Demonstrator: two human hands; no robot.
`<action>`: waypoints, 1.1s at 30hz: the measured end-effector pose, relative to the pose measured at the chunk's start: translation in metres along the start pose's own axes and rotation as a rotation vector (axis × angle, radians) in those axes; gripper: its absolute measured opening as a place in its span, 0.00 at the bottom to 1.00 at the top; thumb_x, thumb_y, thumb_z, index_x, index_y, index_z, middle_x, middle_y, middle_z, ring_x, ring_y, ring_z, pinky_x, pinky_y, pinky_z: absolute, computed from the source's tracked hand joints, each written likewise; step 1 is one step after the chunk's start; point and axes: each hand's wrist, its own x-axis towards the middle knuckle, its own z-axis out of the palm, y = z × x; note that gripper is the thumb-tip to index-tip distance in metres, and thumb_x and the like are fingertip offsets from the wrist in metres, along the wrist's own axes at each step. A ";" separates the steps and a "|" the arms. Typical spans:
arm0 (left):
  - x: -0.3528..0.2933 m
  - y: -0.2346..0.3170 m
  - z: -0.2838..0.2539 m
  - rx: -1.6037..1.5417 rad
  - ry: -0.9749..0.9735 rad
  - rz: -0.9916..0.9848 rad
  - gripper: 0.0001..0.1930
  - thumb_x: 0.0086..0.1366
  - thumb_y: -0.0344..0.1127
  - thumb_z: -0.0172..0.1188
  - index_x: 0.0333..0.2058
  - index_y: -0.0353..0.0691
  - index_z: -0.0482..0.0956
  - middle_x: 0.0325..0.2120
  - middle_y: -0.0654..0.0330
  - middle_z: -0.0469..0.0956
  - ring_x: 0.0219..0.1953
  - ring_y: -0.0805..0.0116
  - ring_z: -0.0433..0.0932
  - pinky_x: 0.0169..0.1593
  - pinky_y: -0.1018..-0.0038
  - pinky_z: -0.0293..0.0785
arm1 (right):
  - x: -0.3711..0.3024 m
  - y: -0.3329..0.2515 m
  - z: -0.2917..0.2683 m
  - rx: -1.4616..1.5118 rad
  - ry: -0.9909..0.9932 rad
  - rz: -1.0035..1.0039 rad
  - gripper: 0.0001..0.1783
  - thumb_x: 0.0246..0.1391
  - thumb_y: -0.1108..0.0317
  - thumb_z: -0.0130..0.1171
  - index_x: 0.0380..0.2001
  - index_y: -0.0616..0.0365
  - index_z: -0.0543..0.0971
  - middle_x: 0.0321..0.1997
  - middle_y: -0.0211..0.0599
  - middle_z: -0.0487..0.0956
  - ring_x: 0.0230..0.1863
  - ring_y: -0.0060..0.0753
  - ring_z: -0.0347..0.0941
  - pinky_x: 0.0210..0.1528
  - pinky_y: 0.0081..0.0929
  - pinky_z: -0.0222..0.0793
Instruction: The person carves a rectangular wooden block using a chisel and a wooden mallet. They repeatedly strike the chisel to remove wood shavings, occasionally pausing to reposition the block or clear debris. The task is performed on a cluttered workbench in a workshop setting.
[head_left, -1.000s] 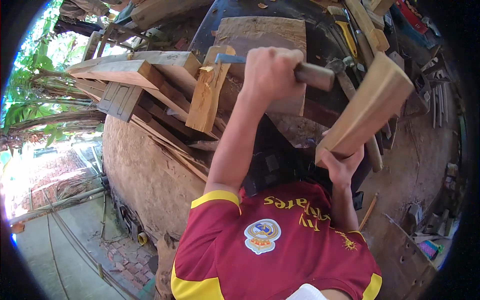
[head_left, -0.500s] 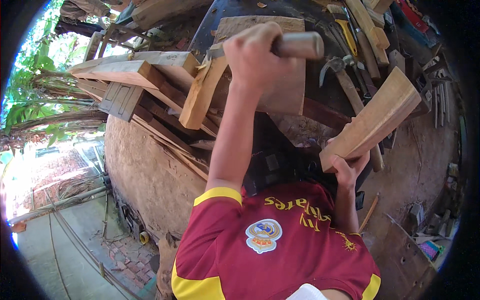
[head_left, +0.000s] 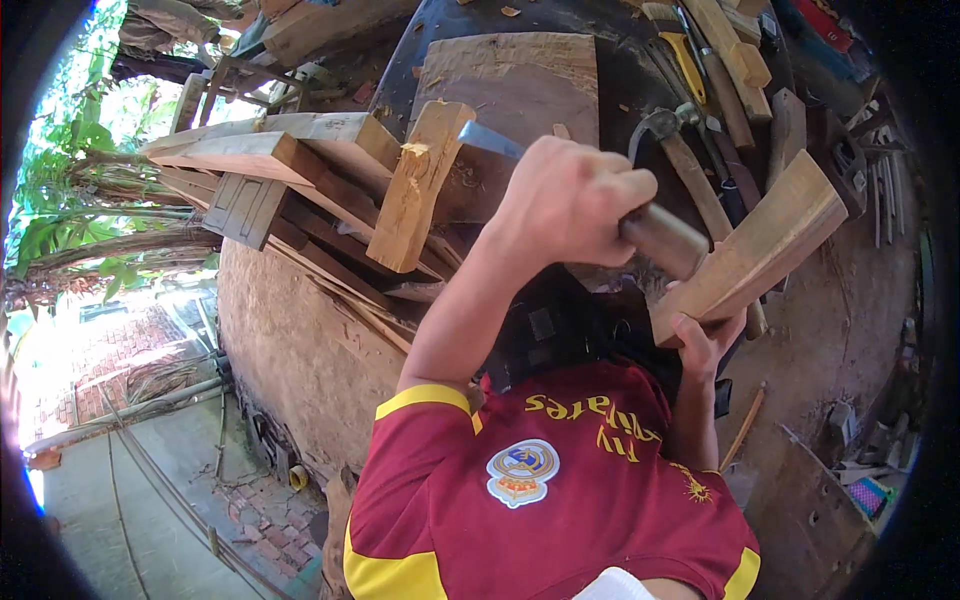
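Observation:
My left hand [head_left: 575, 200] is closed around a chisel; its steel blade [head_left: 490, 140] points left and its handle [head_left: 668, 238] sticks out to the right. The blade tip is beside a short light wooden piece [head_left: 415, 205] with a rough, splintered face, and a gap shows between them. My right hand [head_left: 705, 342] grips a thick wooden block [head_left: 755, 255] by its near end, tilted up to the right. In this view the chisel handle's end lies close to the block; I cannot tell whether they touch.
A flat board [head_left: 510, 75] lies on the dark bench. Towards the right are a hammer [head_left: 690, 180], a yellow-handled brush [head_left: 685, 70] and several other tools. Long timber beams [head_left: 280, 155] are stacked at left. A wooden stick [head_left: 743, 425] lies on the ground at lower right.
My left hand has moved right and nearer, drawing the chisel away from the short wooden piece, so its blade now shows. My right hand and the block have barely moved.

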 end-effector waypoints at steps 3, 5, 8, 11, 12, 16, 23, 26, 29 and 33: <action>-0.009 0.003 0.002 -0.005 -0.061 -0.059 0.16 0.31 0.36 0.67 0.23 0.43 0.73 0.18 0.61 0.73 0.23 0.56 0.76 0.26 0.65 0.72 | -0.001 0.001 0.000 0.024 0.046 0.007 0.39 0.31 0.74 0.59 0.54 0.70 0.64 0.38 0.47 0.78 0.38 0.41 0.79 0.43 0.37 0.76; -0.013 -0.002 0.003 0.017 -0.024 -0.078 0.16 0.32 0.36 0.67 0.23 0.43 0.73 0.19 0.60 0.74 0.23 0.55 0.76 0.26 0.65 0.72 | 0.000 0.002 -0.001 0.052 0.046 0.004 0.39 0.31 0.74 0.59 0.54 0.70 0.64 0.38 0.47 0.78 0.38 0.41 0.79 0.43 0.37 0.76; -0.017 -0.007 0.005 0.026 0.017 -0.120 0.15 0.32 0.35 0.67 0.23 0.43 0.74 0.19 0.59 0.75 0.24 0.54 0.77 0.26 0.65 0.73 | 0.000 0.004 -0.006 0.020 0.008 0.025 0.39 0.31 0.74 0.58 0.54 0.70 0.63 0.39 0.47 0.77 0.38 0.41 0.79 0.43 0.38 0.76; -0.016 -0.008 0.007 0.055 0.055 -0.141 0.15 0.32 0.35 0.67 0.23 0.43 0.74 0.19 0.58 0.75 0.24 0.54 0.77 0.26 0.65 0.72 | -0.001 0.010 -0.011 0.023 0.004 0.025 0.40 0.32 0.75 0.58 0.56 0.69 0.62 0.40 0.47 0.76 0.39 0.42 0.79 0.43 0.38 0.76; -0.015 -0.008 0.008 0.063 0.066 -0.147 0.15 0.32 0.35 0.67 0.23 0.43 0.74 0.19 0.58 0.74 0.24 0.54 0.77 0.26 0.65 0.72 | -0.002 0.010 -0.011 0.028 0.012 0.025 0.41 0.32 0.75 0.58 0.56 0.68 0.62 0.41 0.47 0.76 0.39 0.43 0.79 0.43 0.38 0.76; -0.010 -0.013 0.010 0.065 0.155 -0.129 0.15 0.32 0.34 0.67 0.22 0.42 0.74 0.18 0.57 0.74 0.23 0.54 0.76 0.26 0.66 0.71 | -0.003 0.009 -0.011 0.050 0.029 0.033 0.42 0.32 0.75 0.59 0.57 0.67 0.61 0.42 0.47 0.75 0.40 0.43 0.78 0.44 0.39 0.76; -0.006 -0.018 0.010 0.074 0.218 -0.186 0.12 0.34 0.34 0.66 0.20 0.40 0.73 0.17 0.55 0.73 0.22 0.54 0.76 0.25 0.66 0.71 | -0.003 0.004 -0.013 0.059 0.011 0.010 0.42 0.32 0.75 0.60 0.57 0.67 0.62 0.42 0.47 0.76 0.41 0.42 0.78 0.45 0.39 0.76; -0.001 -0.020 0.013 0.114 0.276 -0.194 0.12 0.36 0.35 0.66 0.20 0.40 0.73 0.16 0.54 0.73 0.21 0.53 0.76 0.25 0.66 0.71 | -0.002 0.001 -0.012 0.051 0.001 0.011 0.42 0.31 0.75 0.61 0.56 0.67 0.63 0.42 0.46 0.76 0.41 0.41 0.78 0.45 0.38 0.75; 0.002 -0.022 0.014 0.152 0.296 -0.206 0.11 0.37 0.36 0.66 0.20 0.41 0.74 0.16 0.54 0.73 0.21 0.53 0.76 0.25 0.66 0.71 | -0.002 0.001 -0.013 0.038 0.001 -0.003 0.41 0.31 0.75 0.61 0.56 0.68 0.63 0.41 0.46 0.76 0.41 0.41 0.78 0.44 0.38 0.75; 0.004 -0.030 0.013 0.176 0.329 -0.220 0.10 0.38 0.36 0.66 0.20 0.41 0.74 0.15 0.54 0.73 0.20 0.53 0.76 0.25 0.66 0.71 | -0.001 -0.002 -0.011 0.038 0.009 0.014 0.41 0.31 0.74 0.62 0.56 0.68 0.63 0.42 0.45 0.76 0.40 0.40 0.78 0.44 0.38 0.75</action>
